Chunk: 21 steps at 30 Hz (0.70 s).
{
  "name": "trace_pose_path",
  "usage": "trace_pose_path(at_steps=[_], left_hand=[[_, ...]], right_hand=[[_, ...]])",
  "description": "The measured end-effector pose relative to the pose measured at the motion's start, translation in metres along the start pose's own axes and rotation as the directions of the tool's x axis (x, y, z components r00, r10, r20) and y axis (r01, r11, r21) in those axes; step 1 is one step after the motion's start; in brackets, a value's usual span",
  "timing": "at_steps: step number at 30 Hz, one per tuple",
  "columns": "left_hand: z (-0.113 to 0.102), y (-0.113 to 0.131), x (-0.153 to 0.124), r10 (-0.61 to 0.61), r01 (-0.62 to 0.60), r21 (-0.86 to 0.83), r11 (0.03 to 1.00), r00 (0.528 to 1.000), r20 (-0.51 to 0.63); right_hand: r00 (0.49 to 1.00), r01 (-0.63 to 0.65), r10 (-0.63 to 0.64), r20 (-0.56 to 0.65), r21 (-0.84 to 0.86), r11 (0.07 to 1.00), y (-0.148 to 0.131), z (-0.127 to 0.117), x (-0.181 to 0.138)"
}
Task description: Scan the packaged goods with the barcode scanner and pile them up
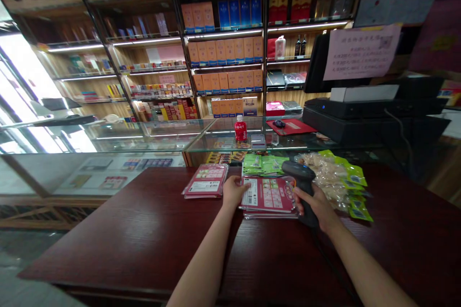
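My right hand is wrapped round the grip of a black barcode scanner, with its head over the right part of a pink flat package. This package lies on a small stack of similar ones in clear wrap and bears a white label with a barcode. At its left edge my left hand grips it, thumb on top; the fingertips underneath are hidden. Just left of that hand sits another stack of pink packages. Green packets lie behind, and clear bags with green ends lie to the right.
The dark red wooden table meets a glass display counter. On the glass stand a red bottle and a red folder. A monitor with a pink notice rises at right. Shelves of boxes line the wall.
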<state>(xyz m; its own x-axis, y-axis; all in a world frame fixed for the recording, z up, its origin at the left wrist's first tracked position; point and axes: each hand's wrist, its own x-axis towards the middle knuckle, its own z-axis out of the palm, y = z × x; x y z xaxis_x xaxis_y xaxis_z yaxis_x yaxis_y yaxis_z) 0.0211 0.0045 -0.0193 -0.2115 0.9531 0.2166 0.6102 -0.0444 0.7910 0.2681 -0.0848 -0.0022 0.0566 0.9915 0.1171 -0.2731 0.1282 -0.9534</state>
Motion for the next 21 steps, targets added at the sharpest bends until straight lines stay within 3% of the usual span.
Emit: trace_pose_path(at_steps=[5, 14, 17, 21], left_hand=[[-0.005, -0.008, 0.001, -0.041, 0.045, -0.127, 0.991, 0.999, 0.032], [-0.023, 0.002, -0.004, 0.029, -0.029, 0.035, 0.999, 1.000, -0.009], [-0.019, -0.003, -0.001, -0.004, 0.002, -0.127, 0.992, 1.000, -0.014], [-0.009, -0.012, 0.002, -0.053, 0.109, -0.419, 0.902, 0.988, 0.144]], right_hand=[[1.000, -0.007, 0.007, 0.011, 0.003, 1.000, 0.000, -0.002, 0.001], [1.000, 0.004, -0.004, -0.028, -0.016, 1.000, 0.004, -0.002, 0.002], [0.999, 0.001, -0.002, -0.040, -0.012, 1.000, 0.004, -0.002, 0.002], [0.999, -0.014, 0.013, -0.035, -0.014, 1.000, 0.003, -0.002, 0.002]])
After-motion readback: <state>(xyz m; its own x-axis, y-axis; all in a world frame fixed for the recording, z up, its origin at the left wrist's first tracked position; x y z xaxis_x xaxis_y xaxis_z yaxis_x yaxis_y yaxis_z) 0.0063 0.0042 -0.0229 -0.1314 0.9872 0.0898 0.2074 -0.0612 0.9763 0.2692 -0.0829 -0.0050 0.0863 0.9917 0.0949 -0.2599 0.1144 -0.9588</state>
